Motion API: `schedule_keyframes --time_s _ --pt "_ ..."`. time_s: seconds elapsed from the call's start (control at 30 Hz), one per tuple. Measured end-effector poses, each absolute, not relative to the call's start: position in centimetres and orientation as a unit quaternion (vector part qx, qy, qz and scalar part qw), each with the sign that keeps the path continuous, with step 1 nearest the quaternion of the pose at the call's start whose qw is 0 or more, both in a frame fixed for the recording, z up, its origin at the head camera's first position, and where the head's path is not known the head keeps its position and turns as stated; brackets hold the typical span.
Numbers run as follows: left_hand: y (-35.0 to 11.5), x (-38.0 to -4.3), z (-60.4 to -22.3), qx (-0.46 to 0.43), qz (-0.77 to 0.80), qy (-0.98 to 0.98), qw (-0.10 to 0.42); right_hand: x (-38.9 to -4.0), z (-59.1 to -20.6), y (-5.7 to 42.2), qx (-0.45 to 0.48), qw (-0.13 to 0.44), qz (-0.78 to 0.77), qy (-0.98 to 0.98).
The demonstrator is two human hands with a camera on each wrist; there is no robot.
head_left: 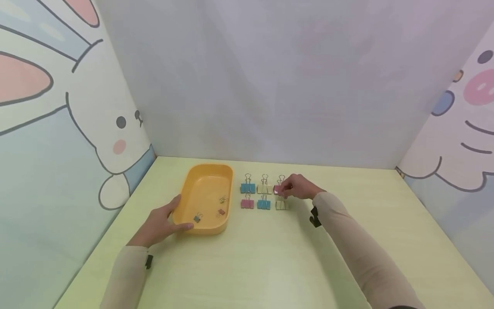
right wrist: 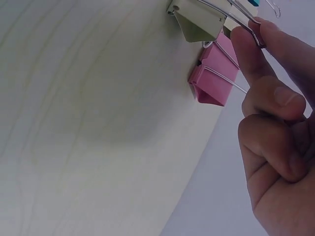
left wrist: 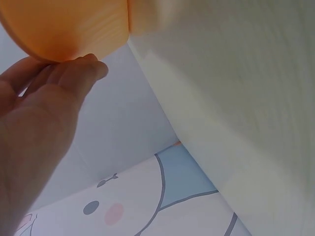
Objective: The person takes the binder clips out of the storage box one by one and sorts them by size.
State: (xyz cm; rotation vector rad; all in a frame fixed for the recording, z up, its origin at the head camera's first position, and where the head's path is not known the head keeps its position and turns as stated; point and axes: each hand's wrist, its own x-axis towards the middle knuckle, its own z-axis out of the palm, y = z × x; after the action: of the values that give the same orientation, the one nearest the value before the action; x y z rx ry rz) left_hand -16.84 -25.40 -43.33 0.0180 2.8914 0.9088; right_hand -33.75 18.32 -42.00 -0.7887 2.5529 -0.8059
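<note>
My right hand [head_left: 301, 187] pinches the wire handle of a pale yellow binder clip [head_left: 282, 205] between thumb and finger, as the right wrist view shows up close. This clip stands at the right end of the front row, beside a blue binder clip [head_left: 264, 204] and a pink binder clip [head_left: 247, 204]. Just behind it is another pink binder clip [right wrist: 216, 73], partly covered by my fingers in the head view. At the left, my left hand [head_left: 160, 221] grips the near left corner of a yellow-orange tray [head_left: 230, 189], thumb on the front side and fingers along the left wall.
Left of the back row's pink clip stand a pale yellow clip [head_left: 264, 189] and a larger blue clip [head_left: 248, 188], handles up. Inside the tray lie a small yellow clip [head_left: 223, 199], pink clip [head_left: 221, 212] and blue clip [head_left: 197, 218]. Walls enclose the table's back and sides.
</note>
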Motion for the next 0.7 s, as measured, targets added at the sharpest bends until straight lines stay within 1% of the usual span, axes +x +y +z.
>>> schedule_keyframes --time_s 0.3,0.6,0.7 --pt "-25.16 -16.69 -42.96 0.004 0.295 0.954 0.059 -33.57 -42.02 18.29 -0.254 0.174 -0.287 0.907" --pt "-25.1 -16.68 -42.88 0.008 0.294 0.954 0.058 -33.49 -41.42 18.39 -0.237 0.135 -0.272 0.923" --pt "-25.12 -16.72 -42.87 0.008 0.294 0.954 0.061 -33.37 -41.31 18.08 -0.23 0.114 -0.266 0.929"
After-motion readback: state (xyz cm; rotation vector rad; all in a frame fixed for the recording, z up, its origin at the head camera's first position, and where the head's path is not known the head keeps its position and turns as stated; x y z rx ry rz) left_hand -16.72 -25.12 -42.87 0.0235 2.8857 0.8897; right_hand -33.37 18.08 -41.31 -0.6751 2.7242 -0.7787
